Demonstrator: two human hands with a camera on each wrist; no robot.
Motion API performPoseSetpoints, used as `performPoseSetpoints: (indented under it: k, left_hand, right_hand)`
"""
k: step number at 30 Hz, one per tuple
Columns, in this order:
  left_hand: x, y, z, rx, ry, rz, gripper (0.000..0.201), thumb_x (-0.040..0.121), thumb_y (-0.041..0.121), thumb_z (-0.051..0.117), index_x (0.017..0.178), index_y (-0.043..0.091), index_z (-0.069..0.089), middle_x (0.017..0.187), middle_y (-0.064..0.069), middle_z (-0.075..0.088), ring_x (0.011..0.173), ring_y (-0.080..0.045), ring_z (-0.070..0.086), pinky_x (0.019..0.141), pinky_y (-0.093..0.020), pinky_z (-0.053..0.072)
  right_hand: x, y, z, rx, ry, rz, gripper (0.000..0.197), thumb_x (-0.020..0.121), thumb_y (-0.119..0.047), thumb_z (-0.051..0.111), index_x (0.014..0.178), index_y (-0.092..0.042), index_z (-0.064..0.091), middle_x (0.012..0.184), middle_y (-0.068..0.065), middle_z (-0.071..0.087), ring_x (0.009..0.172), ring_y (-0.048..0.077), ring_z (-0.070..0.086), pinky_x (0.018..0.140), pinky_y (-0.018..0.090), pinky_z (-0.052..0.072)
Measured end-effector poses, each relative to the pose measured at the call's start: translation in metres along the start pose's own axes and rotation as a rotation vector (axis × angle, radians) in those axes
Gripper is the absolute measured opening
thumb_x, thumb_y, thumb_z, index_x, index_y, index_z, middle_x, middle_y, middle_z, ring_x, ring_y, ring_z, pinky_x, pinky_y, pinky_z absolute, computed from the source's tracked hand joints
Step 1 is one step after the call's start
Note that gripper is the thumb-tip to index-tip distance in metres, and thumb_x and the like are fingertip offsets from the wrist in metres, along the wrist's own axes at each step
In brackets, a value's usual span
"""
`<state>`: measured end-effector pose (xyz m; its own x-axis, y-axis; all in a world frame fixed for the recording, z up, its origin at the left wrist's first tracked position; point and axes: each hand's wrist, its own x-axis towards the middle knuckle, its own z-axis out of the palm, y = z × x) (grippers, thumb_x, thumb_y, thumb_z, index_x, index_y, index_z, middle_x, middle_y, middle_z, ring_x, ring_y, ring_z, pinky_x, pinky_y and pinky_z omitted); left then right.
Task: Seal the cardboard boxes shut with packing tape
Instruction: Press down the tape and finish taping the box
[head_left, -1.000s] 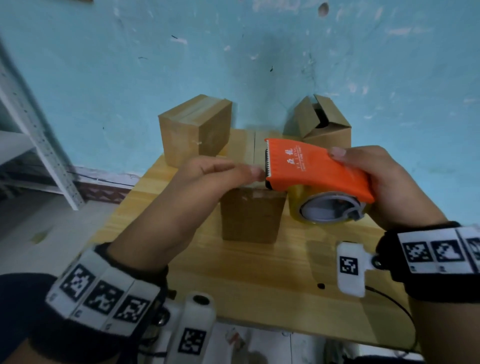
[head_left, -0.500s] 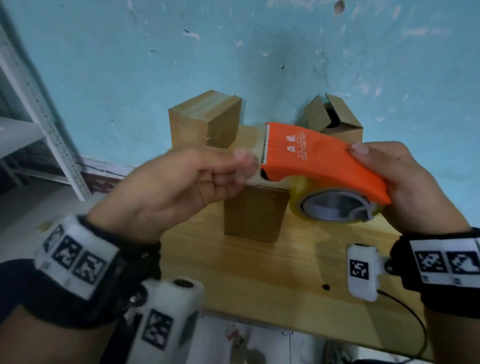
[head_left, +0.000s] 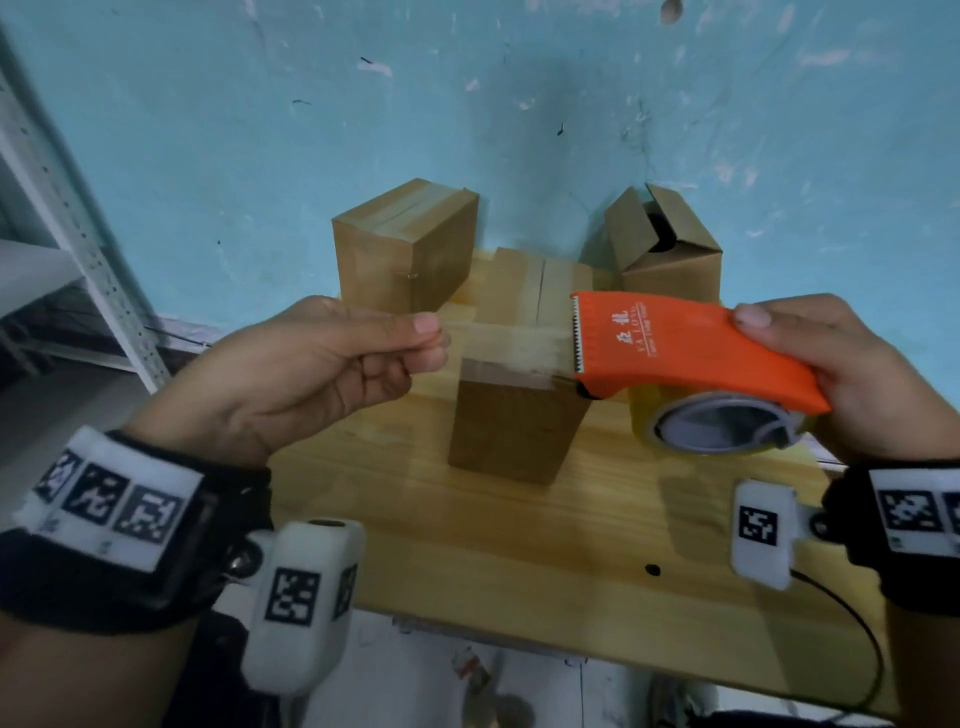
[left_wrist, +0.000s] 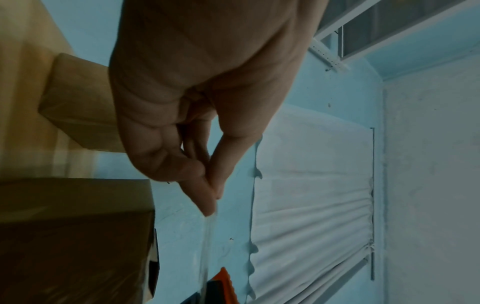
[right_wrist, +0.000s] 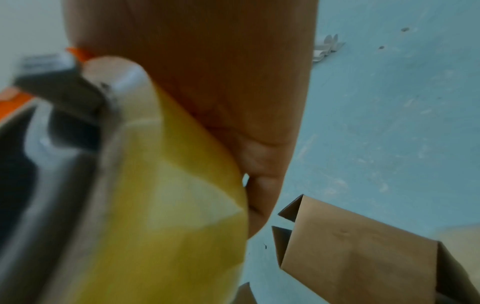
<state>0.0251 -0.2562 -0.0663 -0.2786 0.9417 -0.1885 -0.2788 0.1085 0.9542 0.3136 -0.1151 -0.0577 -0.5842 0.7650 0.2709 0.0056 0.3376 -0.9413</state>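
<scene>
Stretching tape (head_left: 506, 345) between left hand (head_left: 317, 374) and dispenser (head_left: 685, 353) above box (head_left: 514, 421).

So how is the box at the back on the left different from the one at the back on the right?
The back left box has its flaps folded flat, with a shiny strip of tape along the top; the back right box has its flaps sticking up and a dark opening showing. The left one looks done; the right one has no tape that I can see. Both are small brown cardboard boxes standing on the wooden table near the blue wall.
</scene>
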Motion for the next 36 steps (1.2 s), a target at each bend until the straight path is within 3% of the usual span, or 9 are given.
performPoseSetpoints:
  k: [4,9,13,18,22,28,30,33,36]
  left_hand:
    - [0.0,0.0,0.001,0.033,-0.02,0.02,0.016,0.073,0.017,0.07,0.068,0.003,0.077,0.071,-0.007,0.073,0.059,-0.005,0.066,0.059,-0.011,0.052]
    - [-0.001,-0.003,0.002,0.044,-0.041,-0.015,0.015,0.07,0.019,0.072,0.067,0.005,0.078,0.073,-0.007,0.072,0.064,-0.005,0.067,0.055,-0.012,0.05]
    - [0.001,-0.007,0.003,0.036,-0.041,-0.026,0.014,0.07,0.017,0.072,0.069,0.005,0.078,0.071,-0.007,0.07,0.062,-0.005,0.064,0.056,-0.011,0.049]
    - [0.004,-0.002,-0.013,0.085,0.005,0.009,0.016,0.071,0.02,0.07,0.067,0.006,0.078,0.066,-0.003,0.07,0.056,-0.003,0.063,0.062,-0.013,0.055]
    - [0.012,-0.003,-0.011,0.029,0.061,0.029,0.021,0.074,0.018,0.069,0.085,0.001,0.07,0.065,-0.002,0.068,0.055,-0.004,0.063,0.059,-0.015,0.055]
    - [0.019,-0.014,-0.01,0.055,0.141,0.087,0.022,0.067,0.023,0.078,0.077,0.003,0.077,0.068,-0.005,0.069,0.061,-0.008,0.066,0.063,-0.017,0.056]
    - [0.022,-0.018,-0.007,0.034,0.144,0.096,0.017,0.069,0.022,0.078,0.074,0.006,0.078,0.068,-0.006,0.069,0.062,-0.009,0.066,0.063,-0.017,0.056]
    - [0.025,-0.023,-0.001,-0.012,0.144,0.095,0.019,0.074,0.019,0.076,0.082,0.002,0.075,0.068,-0.005,0.068,0.062,-0.01,0.065,0.061,-0.018,0.055]
    - [0.029,-0.029,0.0,0.031,0.163,0.061,0.018,0.078,0.019,0.075,0.085,0.002,0.074,0.067,-0.004,0.068,0.062,-0.009,0.064,0.059,-0.018,0.053]
  right_hand:
    - [-0.004,-0.006,-0.001,0.016,-0.001,0.014,0.048,0.086,-0.015,0.044,0.045,-0.016,0.068,0.039,-0.002,0.055,0.032,0.007,0.05,0.039,0.01,0.038]
    - [-0.005,0.0,-0.009,0.007,-0.02,0.052,0.031,0.079,-0.028,0.062,0.06,-0.005,0.07,0.048,0.01,0.057,0.038,0.016,0.052,0.043,0.014,0.04]
    - [-0.005,0.005,-0.019,0.023,0.031,0.101,0.033,0.078,-0.027,0.057,0.052,-0.009,0.068,0.041,0.003,0.053,0.034,0.012,0.047,0.041,0.014,0.037]
    - [-0.019,0.008,-0.03,0.085,0.204,0.095,0.015,0.047,-0.035,0.067,0.041,-0.022,0.069,0.043,-0.011,0.058,0.039,0.0,0.054,0.045,0.01,0.044]
    - [-0.019,0.014,-0.026,0.041,0.129,0.115,0.037,0.08,-0.02,0.055,0.045,-0.015,0.068,0.042,0.0,0.056,0.035,0.009,0.051,0.04,0.013,0.039]
    - [-0.022,0.021,-0.028,-0.032,0.073,0.147,0.022,0.078,-0.023,0.069,0.058,-0.014,0.074,0.058,0.012,0.068,0.048,0.021,0.064,0.05,0.019,0.051]
    - [-0.023,0.023,-0.031,-0.06,0.081,0.166,0.023,0.076,-0.029,0.065,0.063,-0.014,0.076,0.063,0.016,0.07,0.052,0.024,0.067,0.052,0.021,0.053]
    - [-0.026,0.023,-0.035,-0.079,0.081,0.193,0.024,0.072,-0.034,0.076,0.07,-0.01,0.077,0.071,0.024,0.07,0.058,0.031,0.069,0.055,0.026,0.056]
    - [-0.028,0.024,-0.035,-0.062,0.078,0.209,0.018,0.077,-0.024,0.068,0.067,-0.011,0.078,0.069,0.024,0.07,0.056,0.03,0.068,0.054,0.025,0.056]
